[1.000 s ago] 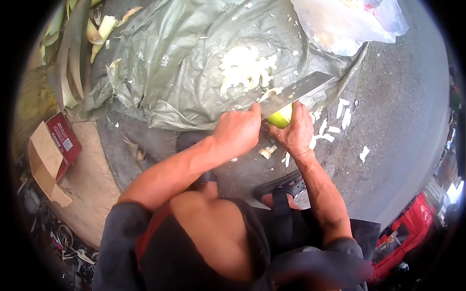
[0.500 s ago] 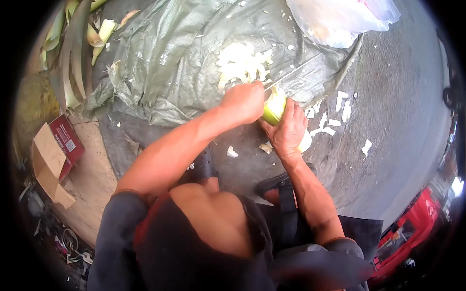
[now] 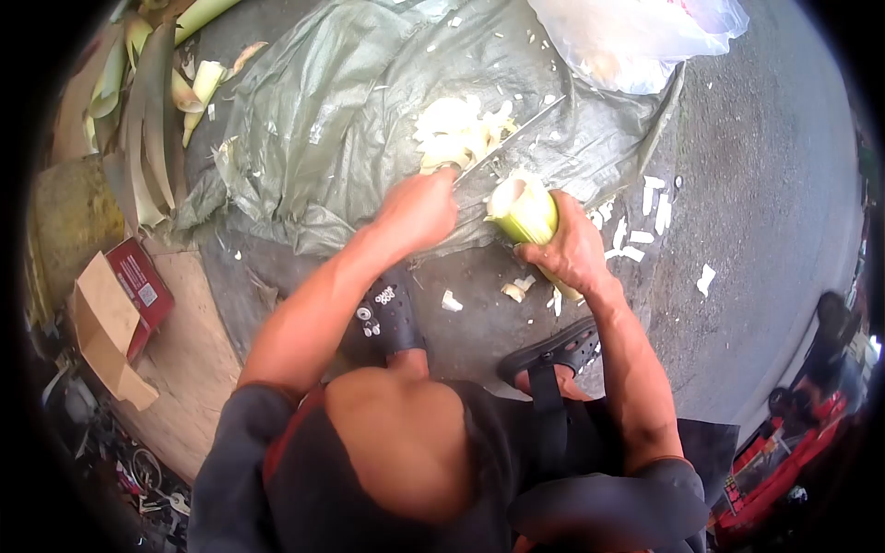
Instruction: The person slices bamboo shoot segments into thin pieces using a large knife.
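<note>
My left hand (image 3: 419, 207) is closed around the handle of a knife (image 3: 512, 138), whose long thin blade points up and to the right over the sheet. In my right hand (image 3: 573, 244) is a thick green bamboo shoot (image 3: 530, 214), its pale, hollow-looking cut end tilted up toward the far left. Blade and shoot are a little apart. Beyond my left hand lies a pile of pale cut slices (image 3: 456, 129) on the grey-green plastic sheet (image 3: 323, 120). The lower part of the shoot is partly hidden behind my right hand.
White scraps (image 3: 645, 217) lie on the ground to the right. A clear plastic bag (image 3: 636, 41) sits at the far right edge of the sheet. Long peeled sheaths (image 3: 147, 138) lie at the far left, above an open cardboard box (image 3: 115, 313). My feet in dark clogs (image 3: 392, 318) are close below.
My left hand and the knife have moved left, away from the shoot. The shoot has tipped so its cut end shows. My right hand has shifted slightly right and nearer to me.
</note>
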### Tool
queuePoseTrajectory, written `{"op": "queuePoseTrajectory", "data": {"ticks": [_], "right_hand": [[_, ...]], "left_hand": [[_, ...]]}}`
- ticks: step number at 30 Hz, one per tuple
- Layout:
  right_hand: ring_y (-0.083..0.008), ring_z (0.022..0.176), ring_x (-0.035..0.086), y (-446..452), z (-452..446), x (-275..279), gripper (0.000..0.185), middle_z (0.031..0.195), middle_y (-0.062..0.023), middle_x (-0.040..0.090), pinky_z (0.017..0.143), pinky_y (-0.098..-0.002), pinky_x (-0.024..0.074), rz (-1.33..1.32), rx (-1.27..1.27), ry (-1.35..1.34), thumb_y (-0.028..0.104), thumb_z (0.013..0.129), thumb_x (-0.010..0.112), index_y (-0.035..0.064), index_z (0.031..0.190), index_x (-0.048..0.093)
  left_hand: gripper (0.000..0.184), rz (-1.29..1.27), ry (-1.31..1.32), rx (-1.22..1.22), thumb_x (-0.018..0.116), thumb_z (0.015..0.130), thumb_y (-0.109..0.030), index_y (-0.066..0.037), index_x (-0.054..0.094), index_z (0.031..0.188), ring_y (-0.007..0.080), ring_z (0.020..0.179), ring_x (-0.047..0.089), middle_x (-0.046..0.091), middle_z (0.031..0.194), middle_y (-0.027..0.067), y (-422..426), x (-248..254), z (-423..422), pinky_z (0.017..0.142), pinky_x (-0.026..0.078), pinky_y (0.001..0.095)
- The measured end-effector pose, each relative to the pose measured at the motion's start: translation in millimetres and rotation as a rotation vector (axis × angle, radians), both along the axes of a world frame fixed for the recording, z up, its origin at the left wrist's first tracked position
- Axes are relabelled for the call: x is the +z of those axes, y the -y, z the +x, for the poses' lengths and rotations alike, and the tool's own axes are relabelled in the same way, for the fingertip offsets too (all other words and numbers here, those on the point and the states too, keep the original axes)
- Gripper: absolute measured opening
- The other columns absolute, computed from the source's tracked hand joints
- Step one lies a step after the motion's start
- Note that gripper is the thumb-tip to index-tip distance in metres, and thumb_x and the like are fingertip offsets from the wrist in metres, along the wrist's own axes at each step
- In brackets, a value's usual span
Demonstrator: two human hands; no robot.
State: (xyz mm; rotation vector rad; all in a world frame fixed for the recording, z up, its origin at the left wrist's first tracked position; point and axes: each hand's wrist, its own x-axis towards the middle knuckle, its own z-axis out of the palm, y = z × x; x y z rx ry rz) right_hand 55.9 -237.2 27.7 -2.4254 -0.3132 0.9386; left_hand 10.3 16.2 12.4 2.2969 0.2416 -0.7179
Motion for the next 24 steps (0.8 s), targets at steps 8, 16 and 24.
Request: {"op": "queuePoseTrajectory", "data": {"ticks": [8,16,24], "right_hand": [[-0.0373,0.106,0.054,-26.0,-10.2,-11.1,0.098,0.116,-0.0178,0.055,0.092,-0.0468,0.0427,-0.083,0.152,0.563,0.029,0.054,0.096,0.0021,0.137,0.05],[-0.0398,0.101,0.061,-21.5,4.4,-23.9,0.083,0.107,-0.0201,0.062,0.089,-0.0491,0.0487,0.032,0.128,0.283,0.035,0.062,0.087,0.0004,0.13,0.053],[-0.0386,0.096,0.063,-19.0,12.3,-30.2,0.081,0.103,-0.0174,0.063,0.084,-0.0493,0.0489,0.079,0.15,0.263,0.037,0.063,0.085,0.0015,0.129,0.055]], "left_hand": [[0.02,0.013,0.141,0.124,0.057,0.09,-0.009,0.002,0.061,0.106,0.0508,0.076,0.064,0.065,0.074,0.0285,-16.6,21.8,-33.3,0.072,0.049,0.0577],[0.013,-0.013,0.245,0.004,0.062,0.088,-0.008,-0.002,0.058,0.099,0.0433,0.061,0.065,0.064,0.064,0.0218,-25.1,36.1,-89.1,0.059,0.051,0.0546],[0.012,-0.044,0.284,0.055,0.062,0.085,-0.005,-0.003,0.059,0.097,0.0418,0.059,0.065,0.063,0.063,0.0191,-10.9,28.9,-104.0,0.056,0.05,0.0536]]}}
